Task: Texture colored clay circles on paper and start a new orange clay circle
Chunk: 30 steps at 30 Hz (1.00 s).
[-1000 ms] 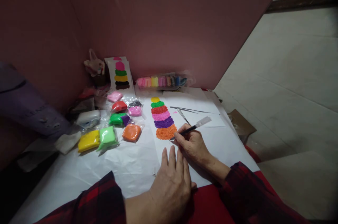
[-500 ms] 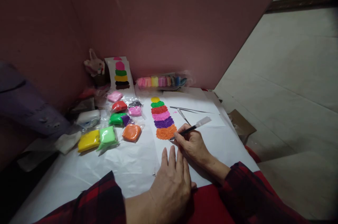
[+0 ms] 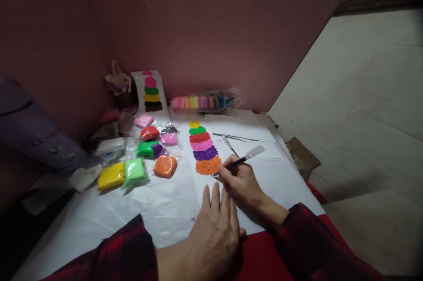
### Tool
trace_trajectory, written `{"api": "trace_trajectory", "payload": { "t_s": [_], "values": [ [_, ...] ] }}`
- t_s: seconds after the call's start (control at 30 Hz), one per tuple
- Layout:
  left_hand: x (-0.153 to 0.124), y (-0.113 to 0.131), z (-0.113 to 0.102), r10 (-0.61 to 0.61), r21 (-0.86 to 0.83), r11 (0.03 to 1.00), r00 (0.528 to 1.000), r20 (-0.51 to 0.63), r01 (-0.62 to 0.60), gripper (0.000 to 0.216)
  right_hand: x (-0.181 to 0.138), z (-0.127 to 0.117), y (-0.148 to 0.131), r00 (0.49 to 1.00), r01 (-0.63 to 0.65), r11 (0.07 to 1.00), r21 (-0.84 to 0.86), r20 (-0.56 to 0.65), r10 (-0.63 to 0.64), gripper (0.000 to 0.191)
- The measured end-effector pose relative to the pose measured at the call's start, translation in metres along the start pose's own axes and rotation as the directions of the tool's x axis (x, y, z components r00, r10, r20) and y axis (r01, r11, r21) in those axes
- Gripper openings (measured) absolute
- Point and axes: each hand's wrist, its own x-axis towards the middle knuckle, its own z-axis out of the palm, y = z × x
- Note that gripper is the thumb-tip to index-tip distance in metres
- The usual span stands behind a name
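Note:
My right hand (image 3: 243, 184) grips a pen (image 3: 238, 160) with a dark barrel and a pale rear end. Its tip meets the white paper (image 3: 206, 188) just under the orange band of a stacked, colourful clay picture (image 3: 202, 145). From top to bottom the bands run yellow, green, red, pink, purple and orange, with ridged texture. My left hand (image 3: 214, 228) lies flat on the paper below the picture, fingers stretched out and holding nothing. A slim metal tool (image 3: 228, 143) rests on the paper above my right hand.
To the left lie several plastic-wrapped clay packs, among them orange (image 3: 165, 166), yellow (image 3: 111, 176) and light green (image 3: 135, 170). A bag of coloured clay (image 3: 203, 102) and a second banded picture (image 3: 152, 93) stand by the wall. A purple object (image 3: 36, 126) leans at left.

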Motion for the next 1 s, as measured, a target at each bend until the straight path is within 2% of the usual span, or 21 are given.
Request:
{"api": "trace_trajectory", "payload": {
  "t_s": [0.17,0.7,1.0],
  "values": [
    [-0.0004,0.0005,-0.0013,0.010,0.001,1.000,1.000,0.008,-0.010,0.053,0.0006,-0.0011,0.0006,1.000,0.007,0.998,-0.056,0.003,-0.007,0.019],
    [0.0001,0.0004,-0.0009,0.001,-0.008,1.000,1.000,-0.019,-0.001,0.052,0.0002,-0.0004,-0.0003,1.000,0.010,1.000,0.008,0.020,-0.010,0.020],
    [-0.0006,0.0008,-0.0007,-0.006,-0.009,1.000,1.000,-0.016,0.006,0.052,-0.0003,-0.0012,0.0011,1.000,0.003,1.000,-0.014,0.006,-0.003,0.018]
  ]
}}
